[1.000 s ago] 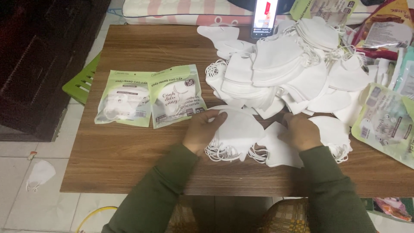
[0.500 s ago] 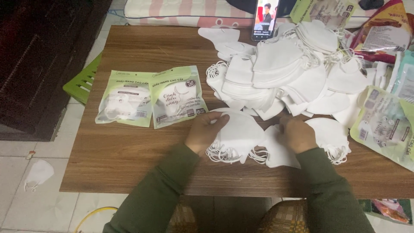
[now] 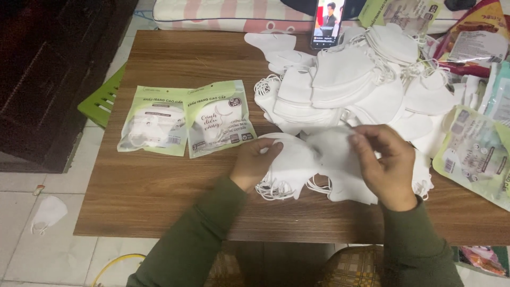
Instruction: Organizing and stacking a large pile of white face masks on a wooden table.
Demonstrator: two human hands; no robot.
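Observation:
My left hand presses down on a small stack of folded white face masks near the front of the wooden table. Their ear loops spill toward me. My right hand pinches the edge of one white mask and lifts it slightly off the masks beside the stack. A big heap of loose white masks lies just beyond both hands. Both arms wear olive green sleeves.
Two green and white sealed mask packets lie left of my hands. More packets crowd the right edge. A phone stands propped at the back. A green plastic stool and a dropped mask are on the tiled floor at left.
My right hand has risen from resting on the masks and now pinches one mask by its edge. My left hand stays pressed on the stack.

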